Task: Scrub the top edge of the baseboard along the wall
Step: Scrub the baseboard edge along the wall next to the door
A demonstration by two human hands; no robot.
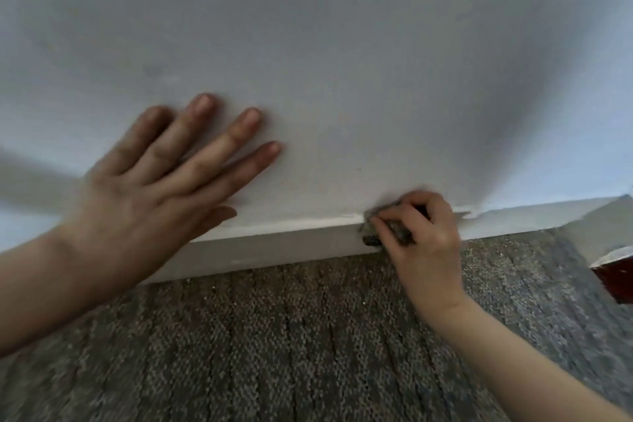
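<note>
A white baseboard (274, 243) runs along the foot of a pale wall (342, 62), rising slightly toward the right. My right hand (421, 236) grips a small grey scrubbing pad (371, 238) and holds it against the baseboard's top edge, with part of the pad hanging over the front face. My left hand (161, 178) lies flat on the wall above the baseboard, fingers straight and spread. Most of the pad is hidden under my right fingers.
Grey-brown carpet (291, 336) covers the floor in front of the baseboard. The baseboard turns a corner at the far right (596, 216). A dark red object (616, 274) shows at the right edge.
</note>
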